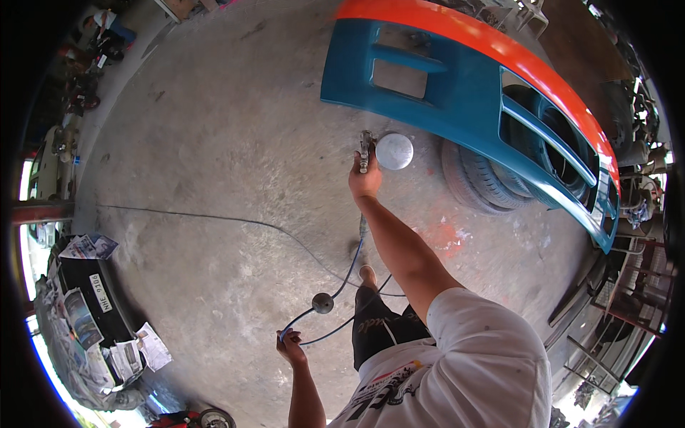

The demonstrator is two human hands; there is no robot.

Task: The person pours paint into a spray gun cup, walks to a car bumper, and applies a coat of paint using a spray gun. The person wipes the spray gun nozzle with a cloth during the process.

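My right hand (364, 178) is closed around the grip of a metal spray gun (365, 151), held out ahead of me with its round silver cup (394, 151) on the right side. From the gun's lower end a blue air hose (348, 274) drops past a dark round fitting (322, 303). My left hand (291, 347) pinches a bend of that hose low on the left. Just beyond the gun is a large car bumper (460, 93), teal with an orange upper band; the gun looks apart from it. Tires (479, 178) sit beneath the bumper.
A car (93, 314) partly covered with newspaper and sheeting stands at the left. A thin dark line (214, 212) trails across the concrete floor (193, 143). Metal racks (635, 278) line the right edge. Part of a motorcycle (193, 417) shows at the lower left.
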